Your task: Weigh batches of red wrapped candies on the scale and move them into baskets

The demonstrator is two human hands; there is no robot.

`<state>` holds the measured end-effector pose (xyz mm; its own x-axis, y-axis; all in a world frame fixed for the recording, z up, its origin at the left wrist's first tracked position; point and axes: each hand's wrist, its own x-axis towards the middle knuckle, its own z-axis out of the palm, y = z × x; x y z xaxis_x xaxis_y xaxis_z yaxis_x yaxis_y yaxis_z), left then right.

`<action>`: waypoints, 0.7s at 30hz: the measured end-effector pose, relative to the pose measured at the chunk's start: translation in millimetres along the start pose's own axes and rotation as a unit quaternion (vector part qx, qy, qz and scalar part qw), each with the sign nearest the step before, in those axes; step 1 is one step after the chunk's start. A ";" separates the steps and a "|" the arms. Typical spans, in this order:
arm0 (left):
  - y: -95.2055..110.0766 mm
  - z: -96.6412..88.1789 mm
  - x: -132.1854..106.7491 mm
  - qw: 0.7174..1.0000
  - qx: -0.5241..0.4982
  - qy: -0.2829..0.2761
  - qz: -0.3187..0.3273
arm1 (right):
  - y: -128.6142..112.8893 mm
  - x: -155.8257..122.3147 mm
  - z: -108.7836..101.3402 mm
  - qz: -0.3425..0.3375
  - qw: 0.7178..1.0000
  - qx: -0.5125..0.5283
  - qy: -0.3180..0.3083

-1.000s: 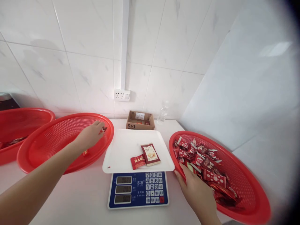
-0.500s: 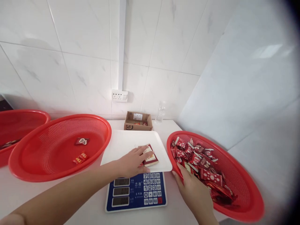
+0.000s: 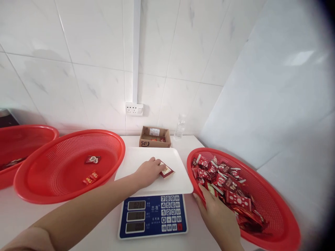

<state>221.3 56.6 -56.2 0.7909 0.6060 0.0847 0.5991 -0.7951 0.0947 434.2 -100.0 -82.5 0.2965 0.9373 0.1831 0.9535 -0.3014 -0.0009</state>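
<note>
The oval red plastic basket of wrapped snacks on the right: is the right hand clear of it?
No, the right hand grips the near-left rim of the oval red plastic basket.

Light is soft and bright — glare marks the right-hand wall (image 3: 277,94), black vignetting the right edge.

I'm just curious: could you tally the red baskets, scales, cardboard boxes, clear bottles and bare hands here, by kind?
Left basket, middle basket, right basket: 3 red baskets
Scale: 1
Cardboard box: 1
Clear bottle: 1
Left hand, right hand: 2 bare hands
Total: 8
</note>
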 end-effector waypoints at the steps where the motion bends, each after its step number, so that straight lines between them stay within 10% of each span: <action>1: -1.8 -0.9 -2.3 1.000 -0.005 0.007 -0.006 | 0.4 -0.1 1.1 -0.002 1.000 0.002 0.006; 10: -45.2 -60.2 -60.2 0.963 0.018 0.174 -0.203 | -0.6 0.5 -2.5 -0.001 1.000 0.003 0.003; 21: -157.4 -74.7 -219.7 0.846 0.083 0.120 -0.513 | -0.8 0.3 -1.4 0.014 1.000 -0.011 -0.019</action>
<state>-56.0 50.4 -15.6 -0.1928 0.9507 0.2428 0.9798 0.1730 0.1007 433.5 -99.7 -81.1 0.3257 0.9343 0.1451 0.9434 -0.3314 0.0159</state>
